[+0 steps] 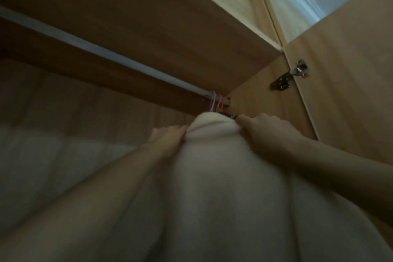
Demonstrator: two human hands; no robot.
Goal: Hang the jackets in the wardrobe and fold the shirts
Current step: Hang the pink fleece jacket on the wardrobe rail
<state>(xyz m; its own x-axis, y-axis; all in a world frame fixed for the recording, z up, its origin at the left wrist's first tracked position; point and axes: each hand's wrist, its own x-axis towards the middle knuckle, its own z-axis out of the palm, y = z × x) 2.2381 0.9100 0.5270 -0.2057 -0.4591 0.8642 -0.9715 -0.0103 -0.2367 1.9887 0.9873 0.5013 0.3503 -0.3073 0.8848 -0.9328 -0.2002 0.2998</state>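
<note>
1. Head view looks up into our light-brown wooden wardrobe (148, 27), its door swung open on the right with a metal hinge (291, 75) showing.
2. Our bulky cream-white fleece jacket (223, 176) fills the lower middle, hanging just under the rail and close to the wardrobe's right wall.
3. Running from upper left down to the right, the pale metal hanging rail (102, 51) sets the long axis; the jacket's top sits directly below its right end.
4. Our left hand (168, 137) pinches the jacket's left shoulder, and our right hand (268, 132) grips its right shoulder (both closed on cloth, about equally near the rail).
5. At the rail's end, thin plastic hanger hooks (214, 102) in purple, white and orange are looped over it, just above the jacket, which we judge hung or nearly so; the hanger bearing it is hidden.
6. No brand, label or writing can be read.
</note>
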